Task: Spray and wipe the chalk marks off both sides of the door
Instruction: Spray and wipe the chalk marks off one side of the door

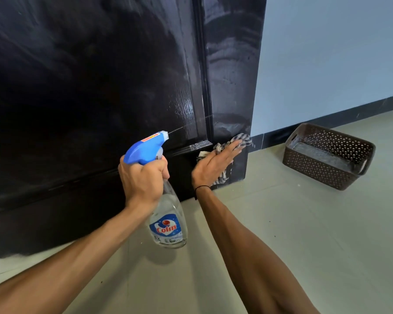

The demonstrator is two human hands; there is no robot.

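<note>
The work is well into the lower right corner of the door (89, 87), which fills the upper left and centre of the frame as a dark, glossy slab. The left hand (143, 177) is wrapped tight round the neck of the bottle (166, 214), a finger on the trigger under the blue spray head, and a thin jet shows leaving the nozzle toward the panel moulding just right of centre. The right hand (216, 164) lies flat, fingers straight and together, pressing the checked cloth (241, 141) against the door's bottom corner, close to the floor (281, 245). The two hands are apart, the bottle hand to the left and slightly lower. Up the vertical strip of the door in the upper centre I can see pale, cloudy swirls and streaks (whether leftover chalk haze or drying spray, I cannot say from here), so that strip looks to me like it needs another pass. The broad panel on the left looks mostly dark and clean, with only faint smears near the top. My guess is that this face is mostly done, with the low corner and the streaked strip remaining. The other side of the door is out of sight, so nothing tells me whether it has been touched. A brown perforated basket (327, 168) sits on the floor at the right, by the pale blue wall (327, 53), well apart from the work.
</note>
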